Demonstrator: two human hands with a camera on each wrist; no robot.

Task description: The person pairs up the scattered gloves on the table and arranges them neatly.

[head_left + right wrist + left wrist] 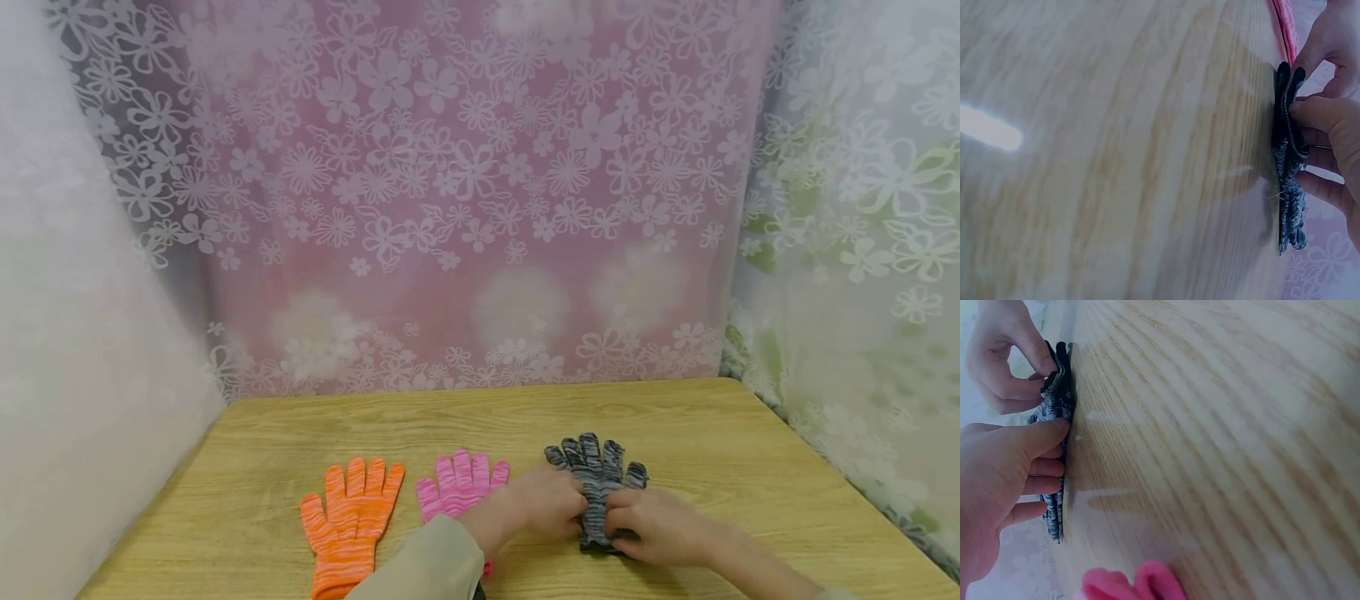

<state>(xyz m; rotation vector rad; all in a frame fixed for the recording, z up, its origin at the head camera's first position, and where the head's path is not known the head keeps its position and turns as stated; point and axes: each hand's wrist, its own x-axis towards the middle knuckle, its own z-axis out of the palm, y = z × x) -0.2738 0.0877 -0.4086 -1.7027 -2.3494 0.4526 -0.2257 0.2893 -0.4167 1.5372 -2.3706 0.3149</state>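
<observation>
A black-and-grey knit glove point(596, 492) lies on the wooden table, its fingers pointing to the far side and its dark cuff toward me. My left hand point(551, 504) holds its left edge, thumb on top and fingers along the side in the left wrist view. From the other side, my right hand point(663, 529) pinches the glove near the cuff. The cuff's folded layers point(1290, 106) stand slightly apart in the right wrist view. A pink glove point(459, 483) lies left of it, partly hidden by my left forearm. Farther left an orange glove point(352, 521) lies flat.
The wooden table point(712, 433) runs back to a flowered pink curtain point(480, 208). Pale curtains point(862, 292) hang at both sides. A small dark piece point(479, 592) shows at the near edge by my left sleeve point(431, 562).
</observation>
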